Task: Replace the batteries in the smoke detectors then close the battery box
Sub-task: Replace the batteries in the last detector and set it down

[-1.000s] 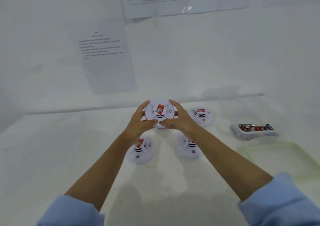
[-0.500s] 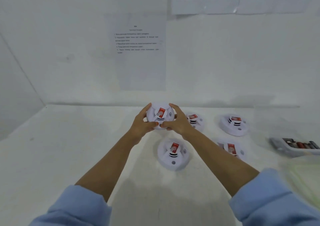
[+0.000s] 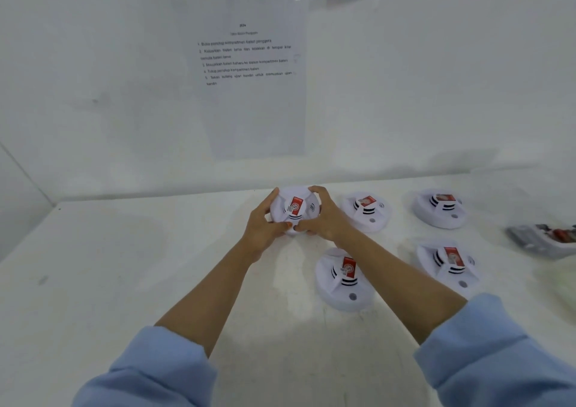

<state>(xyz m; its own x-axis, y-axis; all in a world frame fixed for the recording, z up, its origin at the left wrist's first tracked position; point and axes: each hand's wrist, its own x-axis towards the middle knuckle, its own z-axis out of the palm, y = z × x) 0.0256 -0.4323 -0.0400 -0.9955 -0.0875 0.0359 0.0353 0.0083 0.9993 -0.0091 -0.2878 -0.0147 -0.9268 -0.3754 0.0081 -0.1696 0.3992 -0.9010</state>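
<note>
A round white smoke detector [image 3: 294,208] with a red label is held above the white table, face toward me. My left hand [image 3: 263,229] grips its left rim and my right hand [image 3: 324,219] grips its right rim, thumbs meeting at its lower edge. Several more white detectors lie on the table: one [image 3: 344,279] just below my right wrist, one [image 3: 366,210] to the right of my right hand, one [image 3: 441,207] at the back right, one [image 3: 448,265] nearer on the right. The clear battery box [image 3: 542,241] with batteries stands open at the right edge.
A printed instruction sheet [image 3: 249,63] hangs on the white wall behind the table [image 3: 124,266]. A pale green lid [image 3: 561,282] lies blurred at the far right edge, near the battery box.
The view has swung to the left, so the detectors and battery box now sit further right in the frame. Both hands keep holding the same detector, carried to the left of the other detectors.
</note>
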